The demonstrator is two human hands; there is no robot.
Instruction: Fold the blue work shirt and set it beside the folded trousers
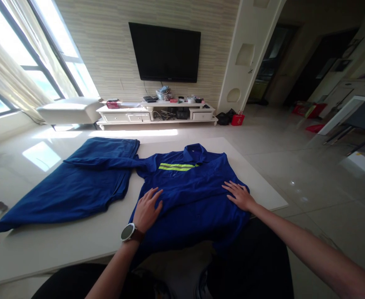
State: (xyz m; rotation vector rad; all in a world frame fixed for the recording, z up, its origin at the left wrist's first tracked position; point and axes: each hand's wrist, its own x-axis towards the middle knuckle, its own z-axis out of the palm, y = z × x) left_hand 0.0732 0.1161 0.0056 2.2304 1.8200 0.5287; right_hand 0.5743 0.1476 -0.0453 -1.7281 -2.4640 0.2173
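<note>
A blue work shirt (188, 187) with a yellow-green reflective stripe lies flat on a white table (76, 236), collar pointing away from me. My left hand (147, 209), with a watch on the wrist, rests flat on the shirt's left side, fingers stretched out. My right hand (239, 194) lies flat on the shirt's right side, fingers spread. Neither hand holds anything. One sleeve reaches left onto blue trousers (76, 187) spread on the table's left part.
The table's right edge (276, 199) is close to my right arm. Beyond it are a tiled floor, a low white TV stand (157, 114) with a wall-mounted TV (165, 52), a white bench (69, 110) by the window, and a chair (363, 120) at right.
</note>
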